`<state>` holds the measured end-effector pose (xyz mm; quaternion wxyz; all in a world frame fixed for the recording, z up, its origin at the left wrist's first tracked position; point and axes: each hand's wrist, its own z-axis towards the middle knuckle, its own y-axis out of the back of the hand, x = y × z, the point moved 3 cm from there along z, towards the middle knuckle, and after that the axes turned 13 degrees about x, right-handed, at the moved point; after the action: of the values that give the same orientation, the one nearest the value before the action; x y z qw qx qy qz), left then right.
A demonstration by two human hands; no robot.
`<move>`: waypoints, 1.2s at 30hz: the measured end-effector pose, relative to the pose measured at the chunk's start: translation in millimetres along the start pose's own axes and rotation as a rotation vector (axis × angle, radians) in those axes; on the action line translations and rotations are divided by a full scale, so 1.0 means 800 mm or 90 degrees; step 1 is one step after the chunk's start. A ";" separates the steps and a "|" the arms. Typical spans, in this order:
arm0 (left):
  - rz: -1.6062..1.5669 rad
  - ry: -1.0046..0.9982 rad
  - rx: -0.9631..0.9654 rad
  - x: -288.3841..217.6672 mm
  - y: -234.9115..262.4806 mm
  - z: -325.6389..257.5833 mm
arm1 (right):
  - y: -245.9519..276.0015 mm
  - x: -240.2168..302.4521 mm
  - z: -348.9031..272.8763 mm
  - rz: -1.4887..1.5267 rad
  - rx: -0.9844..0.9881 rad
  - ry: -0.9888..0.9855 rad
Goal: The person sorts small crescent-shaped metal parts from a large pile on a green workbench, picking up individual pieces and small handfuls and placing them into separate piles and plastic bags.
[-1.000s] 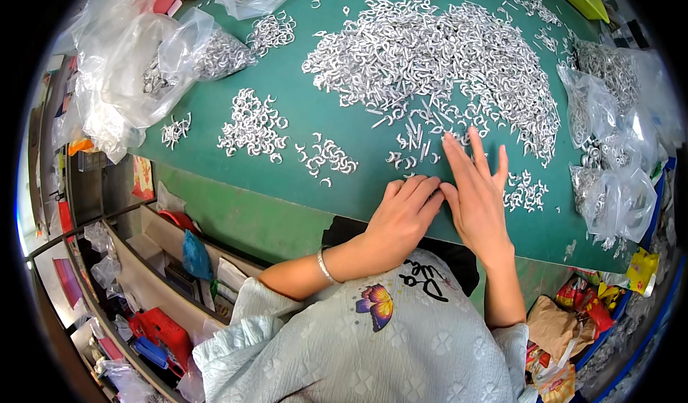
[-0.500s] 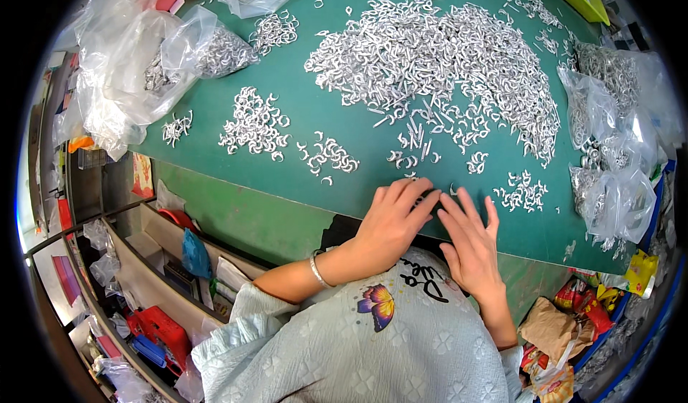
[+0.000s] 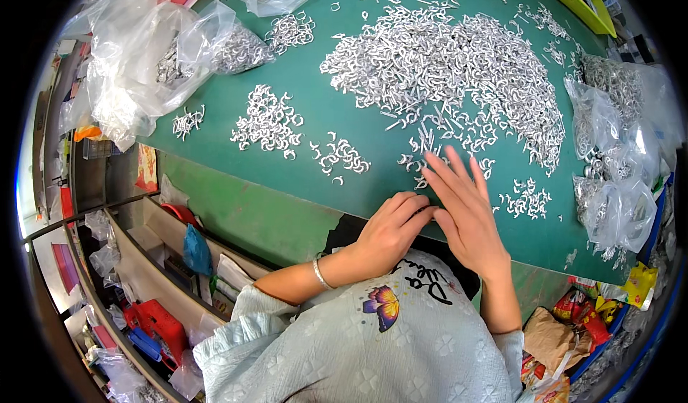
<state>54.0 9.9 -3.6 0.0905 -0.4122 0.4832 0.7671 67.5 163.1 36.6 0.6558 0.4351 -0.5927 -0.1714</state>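
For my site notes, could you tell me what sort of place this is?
Probably a small workshop sorting bench: a green table heaped with small metal hooks, clear bags of them alongside, and shelves of clutter below.

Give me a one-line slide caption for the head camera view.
Two bare hands, left hand and right hand, at the near edge of a green table strewn with small silver hooks.
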 end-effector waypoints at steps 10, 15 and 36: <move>0.007 0.047 -0.037 0.002 0.005 -0.010 | -0.012 -0.012 -0.032 -0.105 0.115 -0.028; -0.034 0.067 -0.066 0.003 0.010 -0.008 | -0.015 -0.005 -0.030 -0.081 0.114 -0.035; 0.102 0.152 -0.099 0.027 0.052 0.021 | -0.027 0.008 -0.008 -0.120 0.119 -0.091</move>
<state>8.4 -3.4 11.5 -0.0610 -0.4661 0.4611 0.7526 81.1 148.3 24.5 0.5496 0.5350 -0.6075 -0.2065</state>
